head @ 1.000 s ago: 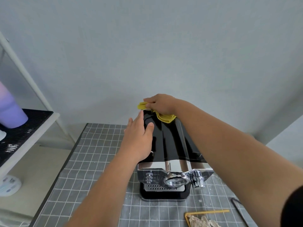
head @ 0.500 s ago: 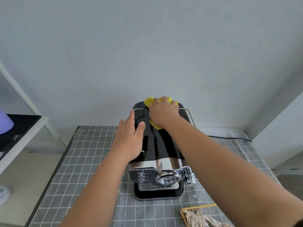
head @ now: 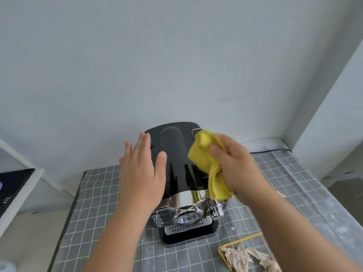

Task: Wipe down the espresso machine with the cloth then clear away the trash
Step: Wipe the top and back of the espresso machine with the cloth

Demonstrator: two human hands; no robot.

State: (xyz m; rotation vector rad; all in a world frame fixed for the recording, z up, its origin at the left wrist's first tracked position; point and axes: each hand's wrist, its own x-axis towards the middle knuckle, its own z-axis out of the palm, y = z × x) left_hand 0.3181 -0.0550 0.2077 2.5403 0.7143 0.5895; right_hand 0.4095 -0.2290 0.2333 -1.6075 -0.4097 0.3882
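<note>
The espresso machine (head: 176,173) stands upright on the grid-patterned counter (head: 94,203), close to the back wall. The left hand (head: 141,171) lies flat against the machine's left side, fingers straight and together, thumb on the black top panel. The right hand (head: 233,165) has its grip clamped on the bunched yellow cloth (head: 206,160), held at the machine's upper right edge. The crumpled paper trash (head: 247,258) lies in a yellow wire tray (head: 241,239) at the counter's near right
</note>
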